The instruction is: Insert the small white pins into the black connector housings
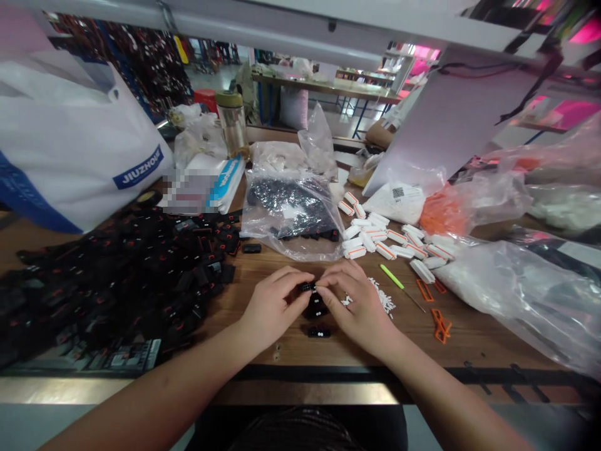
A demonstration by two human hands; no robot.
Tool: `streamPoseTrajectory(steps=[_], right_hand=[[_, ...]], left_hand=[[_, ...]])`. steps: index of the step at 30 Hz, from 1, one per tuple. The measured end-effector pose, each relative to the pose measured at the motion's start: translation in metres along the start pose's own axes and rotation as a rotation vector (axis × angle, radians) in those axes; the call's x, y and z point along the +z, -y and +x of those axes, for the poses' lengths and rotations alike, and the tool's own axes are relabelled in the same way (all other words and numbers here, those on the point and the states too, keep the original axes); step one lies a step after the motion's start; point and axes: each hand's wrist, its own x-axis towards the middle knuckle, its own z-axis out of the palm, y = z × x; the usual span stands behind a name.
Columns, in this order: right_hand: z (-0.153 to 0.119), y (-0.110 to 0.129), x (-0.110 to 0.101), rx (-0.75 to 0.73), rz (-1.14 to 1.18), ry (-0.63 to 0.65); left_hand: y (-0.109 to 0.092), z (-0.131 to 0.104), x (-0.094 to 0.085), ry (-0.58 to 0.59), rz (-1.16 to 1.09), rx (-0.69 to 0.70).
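Note:
Between my two hands is a small black part (pixel 308 287), pinched at the fingertips. My left hand (pixel 275 304) grips it from the left with thumb and index finger. From the right, the fingertips of my right hand (pixel 353 304) close on its other end. Just below lie more black parts with white dots (pixel 317 308), partly hidden by my fingers. Nearer the table's front edge sits another black part (pixel 319 333) with white dots. Small white pins (pixel 385 300) are scattered beside my right hand.
A heap of black parts (pixel 141 269) covers the left. Behind my hands lies a clear bag of black parts (pixel 295 210). White pieces (pixel 375 235), a green-handled tool (pixel 392 276), orange frames (pixel 440 326) and a plastic bag (pixel 511 294) are on the right.

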Motion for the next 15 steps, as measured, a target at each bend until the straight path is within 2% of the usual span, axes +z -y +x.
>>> streamPoseTrajectory(steps=[7, 15], right_hand=[[-0.0016, -0.0038, 0.0031, -0.025, -0.041, -0.002], [-0.008, -0.0025, 0.0033, -0.199, -0.287, -0.044]], left_hand=[[0.0004, 0.0008, 0.001, 0.004, 0.012, 0.012], [0.002, -0.0006, 0.0031, -0.023, -0.071, -0.066]])
